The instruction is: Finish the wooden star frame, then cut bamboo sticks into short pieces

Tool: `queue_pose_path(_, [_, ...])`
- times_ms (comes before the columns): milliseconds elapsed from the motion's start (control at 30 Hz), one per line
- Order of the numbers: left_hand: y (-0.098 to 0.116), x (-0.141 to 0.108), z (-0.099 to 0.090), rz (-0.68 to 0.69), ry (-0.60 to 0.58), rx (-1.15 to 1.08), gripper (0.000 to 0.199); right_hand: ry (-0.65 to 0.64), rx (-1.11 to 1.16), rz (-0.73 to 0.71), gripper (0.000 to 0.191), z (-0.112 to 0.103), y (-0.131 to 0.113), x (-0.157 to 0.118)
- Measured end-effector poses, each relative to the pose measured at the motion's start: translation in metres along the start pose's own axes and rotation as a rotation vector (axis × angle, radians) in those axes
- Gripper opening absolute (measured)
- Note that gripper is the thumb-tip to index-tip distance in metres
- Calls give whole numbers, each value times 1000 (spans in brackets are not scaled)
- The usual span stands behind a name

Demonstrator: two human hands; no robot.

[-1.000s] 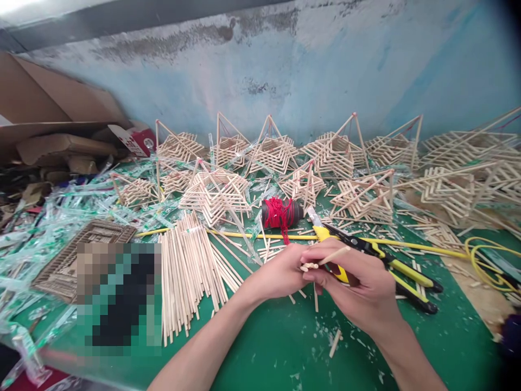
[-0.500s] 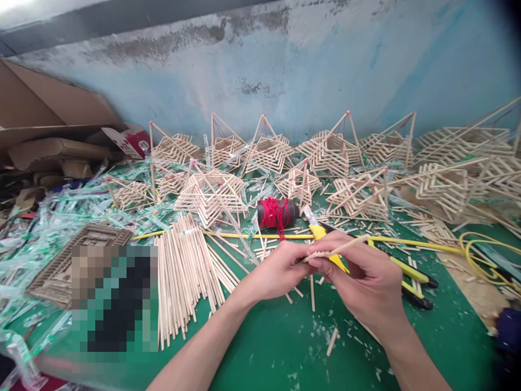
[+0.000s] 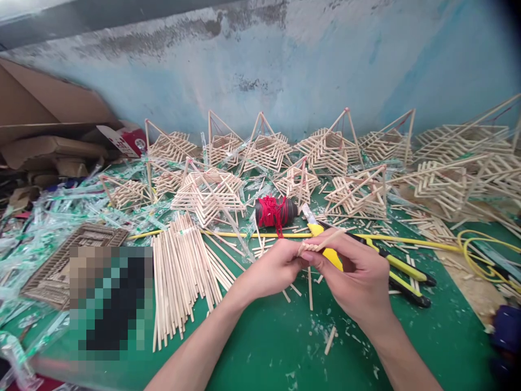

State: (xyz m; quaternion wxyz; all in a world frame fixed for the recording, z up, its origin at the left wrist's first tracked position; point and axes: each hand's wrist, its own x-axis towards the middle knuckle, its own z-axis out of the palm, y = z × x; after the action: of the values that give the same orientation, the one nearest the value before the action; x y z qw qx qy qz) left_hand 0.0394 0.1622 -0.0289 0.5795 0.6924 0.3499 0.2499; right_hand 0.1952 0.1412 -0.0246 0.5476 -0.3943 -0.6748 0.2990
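My left hand (image 3: 279, 267) and my right hand (image 3: 357, 279) meet over the green tabletop, fingertips pinched together around several short wooden sticks (image 3: 312, 246). One stick slants up to the right across my right fingers; my fingers hide part of the sticks. Just behind the hands lies a yellow utility knife (image 3: 311, 216), its blade pointing away from me. Yellow-and-black pliers (image 3: 401, 266) rest to the right of my right hand, partly covered by it. A black spool wound with red thread (image 3: 273, 212) sits beyond my left hand.
A fanned pile of long wooden sticks (image 3: 179, 288) lies left of my left arm. Several stick-built frames (image 3: 209, 193) stand along the wall. Plastic wrappers (image 3: 52, 228) cover the left side, near a woven-looking panel (image 3: 61, 277). A yellow cable (image 3: 399, 239) crosses the table.
Both hands have shifted slightly left, still pinching the sticks. The slanted stick now reaches less far to the right. The view has moved a little.
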Motion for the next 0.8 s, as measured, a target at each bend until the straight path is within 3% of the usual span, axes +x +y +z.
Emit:
queue_pose_path(500, [7, -2, -2, 55, 83, 362, 23, -70, -116, 19, 6, -2, 0, 11])
queue_pose_path(567, [8, -3, -3, 62, 80, 317, 23, -81, -252, 10, 11, -17, -7, 14])
queue_pose_path(667, [8, -3, -3, 51, 77, 252, 25, -2, -529, 63, 33, -57, -11, 10])
queue_pose_path(733, [8, -3, -3, 25, 74, 253, 27, 9, -786, 39, 28, -87, -3, -2])
queue_pose_path(800, [7, -3, -2, 5, 71, 262, 27, -77, -998, 9, 33, -110, 13, -19])
